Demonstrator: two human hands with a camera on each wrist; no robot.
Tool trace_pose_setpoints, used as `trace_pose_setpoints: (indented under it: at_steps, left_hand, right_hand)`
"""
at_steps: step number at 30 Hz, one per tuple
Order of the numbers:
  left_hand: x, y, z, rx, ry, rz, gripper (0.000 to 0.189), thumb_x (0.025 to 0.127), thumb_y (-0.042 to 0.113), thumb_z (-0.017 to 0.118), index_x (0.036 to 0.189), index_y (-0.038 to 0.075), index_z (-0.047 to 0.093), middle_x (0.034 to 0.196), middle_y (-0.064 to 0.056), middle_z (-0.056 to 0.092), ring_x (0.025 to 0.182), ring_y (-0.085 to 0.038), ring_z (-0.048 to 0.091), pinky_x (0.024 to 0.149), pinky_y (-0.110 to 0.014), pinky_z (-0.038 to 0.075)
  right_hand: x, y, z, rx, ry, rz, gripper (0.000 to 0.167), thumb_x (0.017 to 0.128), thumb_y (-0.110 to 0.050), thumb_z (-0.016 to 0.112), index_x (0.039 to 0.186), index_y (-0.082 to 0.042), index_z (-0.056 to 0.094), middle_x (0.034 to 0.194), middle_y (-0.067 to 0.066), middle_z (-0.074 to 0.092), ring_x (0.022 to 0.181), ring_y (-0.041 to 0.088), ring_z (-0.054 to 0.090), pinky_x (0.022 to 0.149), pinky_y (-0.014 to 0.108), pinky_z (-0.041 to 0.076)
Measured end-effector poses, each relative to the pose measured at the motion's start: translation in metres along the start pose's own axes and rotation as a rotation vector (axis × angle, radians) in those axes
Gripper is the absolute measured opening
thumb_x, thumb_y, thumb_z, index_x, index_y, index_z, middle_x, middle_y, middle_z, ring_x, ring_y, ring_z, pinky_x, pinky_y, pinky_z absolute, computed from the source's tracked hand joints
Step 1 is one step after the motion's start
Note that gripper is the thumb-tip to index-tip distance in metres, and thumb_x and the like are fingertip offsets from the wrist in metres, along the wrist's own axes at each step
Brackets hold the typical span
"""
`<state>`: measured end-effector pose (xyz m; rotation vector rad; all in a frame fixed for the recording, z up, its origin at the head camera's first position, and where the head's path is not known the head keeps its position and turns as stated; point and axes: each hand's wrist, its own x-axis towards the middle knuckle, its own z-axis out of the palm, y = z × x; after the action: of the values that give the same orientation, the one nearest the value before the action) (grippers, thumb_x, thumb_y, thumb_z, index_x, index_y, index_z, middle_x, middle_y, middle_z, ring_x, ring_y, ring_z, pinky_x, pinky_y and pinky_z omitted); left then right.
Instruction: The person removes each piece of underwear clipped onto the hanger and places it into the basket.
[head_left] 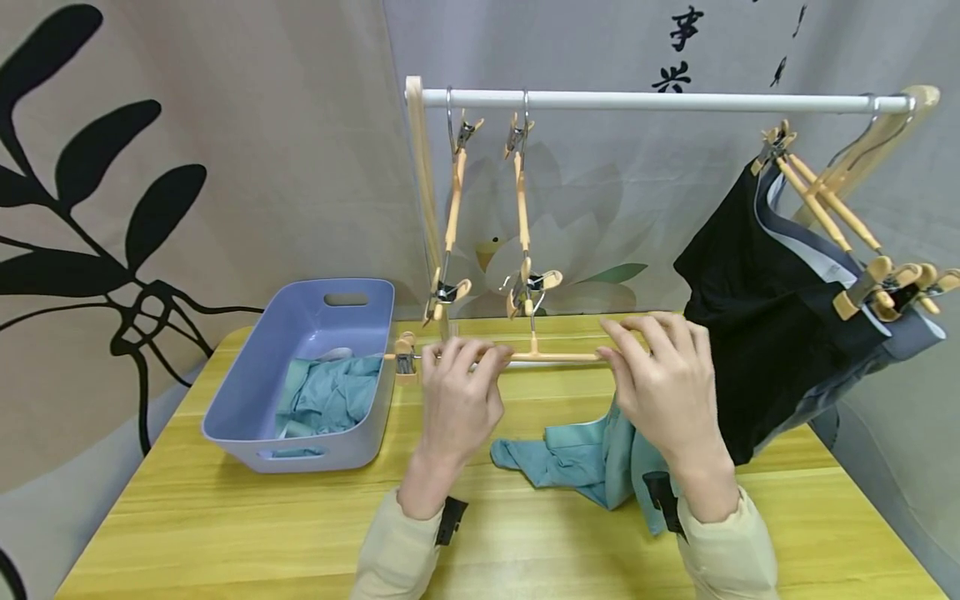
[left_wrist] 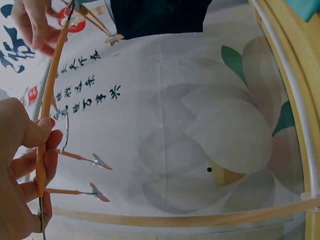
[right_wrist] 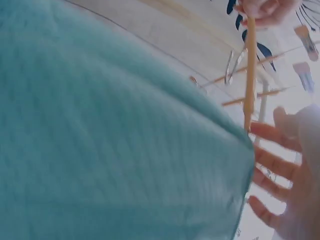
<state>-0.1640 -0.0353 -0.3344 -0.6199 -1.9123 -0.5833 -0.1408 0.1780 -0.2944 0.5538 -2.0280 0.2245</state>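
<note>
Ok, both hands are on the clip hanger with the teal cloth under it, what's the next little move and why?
Probably bring the right-end clip onto the teal cloth's edge. Both hands, left hand and right hand, grip the hanger level above the table; the cloth hangs by the right hand, and the left-end clip holds nothing.

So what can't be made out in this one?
- Head view: the right hand hides the hanger end and its clip.
- Right wrist view: teal cloth fills the frame, blocking the table.
- Left wrist view: the left hand is cut off by the edge.
</note>
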Motion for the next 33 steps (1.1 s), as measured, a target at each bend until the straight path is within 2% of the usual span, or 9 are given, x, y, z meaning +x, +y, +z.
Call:
trace_pose_setpoints:
  at_steps: [5, 10, 16, 20, 22, 25, 29, 33]
  left_hand:
    - [0.000, -0.001, -0.001, 0.013, 0.017, 0.001, 0.008, 0.086, 0.011, 0.063, 0.084, 0.011, 0.070, 0.080, -0.003, 0.069, 0.075, -0.019, 0.057, 0.075, -0.039, 0.039]
    - [0.000, -0.001, -0.002, 0.015, 0.032, 0.010, 0.008, 0.086, 0.011, 0.063, 0.084, 0.010, 0.070, 0.080, -0.003, 0.069, 0.075, -0.019, 0.058, 0.075, -0.039, 0.039]
    - [0.000, 0.000, -0.003, 0.010, 0.046, 0.005, 0.007, 0.085, 0.009, 0.063, 0.083, 0.009, 0.070, 0.080, -0.004, 0.070, 0.075, -0.020, 0.058, 0.076, -0.040, 0.039]
    - [-0.001, -0.001, -0.003, 0.015, 0.055, 0.003, 0.007, 0.082, 0.007, 0.065, 0.083, 0.009, 0.071, 0.079, -0.004, 0.069, 0.076, -0.019, 0.058, 0.077, -0.040, 0.039]
    - [-0.001, -0.001, -0.003, 0.020, 0.056, 0.004, 0.007, 0.082, 0.006, 0.065, 0.082, 0.009, 0.071, 0.079, -0.004, 0.069, 0.076, -0.019, 0.057, 0.077, -0.039, 0.039]
    - [-0.001, -0.001, -0.003, 0.022, 0.062, 0.008, 0.006, 0.082, 0.006, 0.066, 0.082, 0.009, 0.071, 0.078, -0.003, 0.069, 0.076, -0.019, 0.058, 0.076, -0.039, 0.039]
    - [-0.002, -0.002, -0.002, 0.022, 0.068, 0.011, 0.006, 0.083, 0.007, 0.065, 0.082, 0.009, 0.071, 0.078, -0.003, 0.069, 0.075, -0.019, 0.058, 0.076, -0.039, 0.038]
    - [-0.002, -0.002, -0.002, 0.014, 0.065, 0.007, 0.008, 0.085, 0.008, 0.064, 0.082, 0.009, 0.071, 0.079, -0.004, 0.069, 0.075, -0.020, 0.058, 0.077, -0.039, 0.038]
  right_hand:
    - [-0.002, 0.012, -0.009, 0.041, -0.029, 0.175, 0.029, 0.098, -0.022, 0.051, 0.101, -0.002, 0.071, 0.094, 0.018, 0.066, 0.089, 0.035, 0.052, 0.076, 0.049, 0.038]
    - [-0.005, 0.023, -0.013, 0.089, -0.072, 0.227, 0.015, 0.092, -0.010, 0.059, 0.092, 0.000, 0.071, 0.089, 0.015, 0.068, 0.081, 0.031, 0.056, 0.070, 0.042, 0.041]
    - [-0.007, 0.029, -0.015, 0.124, -0.170, 0.308, 0.023, 0.097, -0.015, 0.051, 0.099, 0.000, 0.069, 0.094, 0.015, 0.067, 0.083, 0.030, 0.058, 0.073, 0.044, 0.046]
    - [-0.009, 0.031, -0.016, 0.145, -0.265, 0.392, 0.032, 0.101, -0.022, 0.044, 0.099, 0.000, 0.067, 0.091, 0.015, 0.067, 0.082, 0.030, 0.058, 0.072, 0.049, 0.048]
    - [-0.010, 0.032, -0.016, 0.173, -0.298, 0.427, 0.035, 0.102, -0.024, 0.042, 0.098, 0.000, 0.067, 0.089, 0.015, 0.066, 0.080, 0.029, 0.057, 0.070, 0.048, 0.048]
    - [-0.010, 0.033, -0.015, 0.233, -0.303, 0.457, 0.037, 0.102, -0.024, 0.042, 0.097, 0.002, 0.067, 0.088, 0.016, 0.066, 0.077, 0.025, 0.056, 0.068, 0.036, 0.047]
    - [-0.008, 0.034, -0.014, 0.320, -0.292, 0.504, 0.034, 0.100, -0.022, 0.045, 0.096, 0.003, 0.067, 0.085, 0.017, 0.067, 0.071, 0.007, 0.050, 0.062, 0.017, 0.038]
    - [-0.008, 0.035, -0.015, 0.401, -0.311, 0.591, 0.033, 0.100, -0.024, 0.047, 0.098, 0.003, 0.067, 0.091, 0.019, 0.069, 0.070, -0.005, 0.045, 0.061, 0.013, 0.036]
